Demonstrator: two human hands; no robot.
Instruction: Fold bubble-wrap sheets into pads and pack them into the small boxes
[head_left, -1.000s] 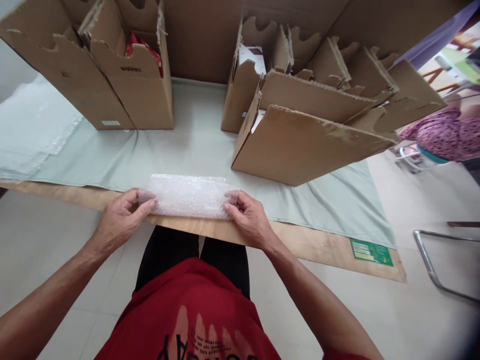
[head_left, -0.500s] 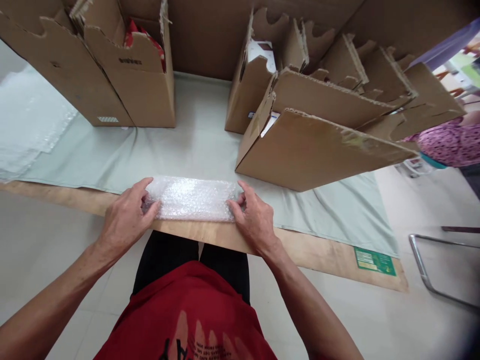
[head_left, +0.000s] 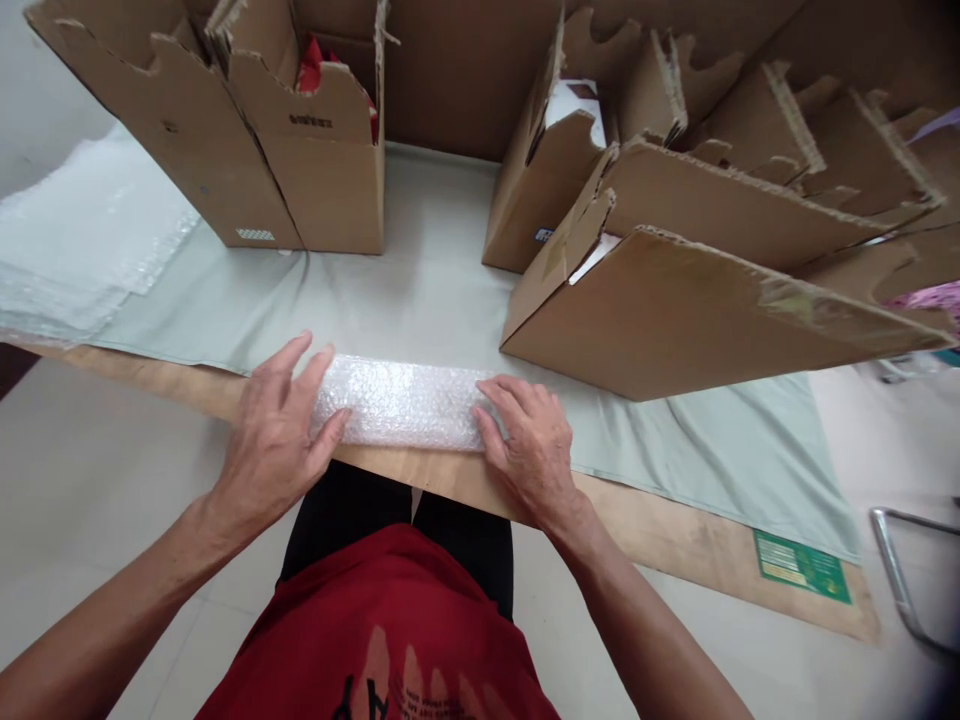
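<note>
A flat, folded piece of bubble wrap (head_left: 409, 405) lies lengthwise along the front edge of the cloth-covered table; whether anything is inside it cannot be made out. My left hand (head_left: 281, 420) is at its left end, fingers stretched and apart, with the thumb resting on the near left corner. At the opposite end, my right hand (head_left: 531, 435) has its fingers bent round the short side, thumb and forefinger gripping the wrap.
Left of me lies a stack of bubble wrap sheets (head_left: 97, 220). Behind the work stand cut-open cardboard boxes, one pair at the left (head_left: 330, 195) and several at the right (head_left: 675, 310). A green label (head_left: 802, 565) marks the wooden table edge (head_left: 660, 520).
My left hand has loosened from the wrap's left end, its fingers now spread. My right fingers have closed in on the right end. The view has shifted left.
</note>
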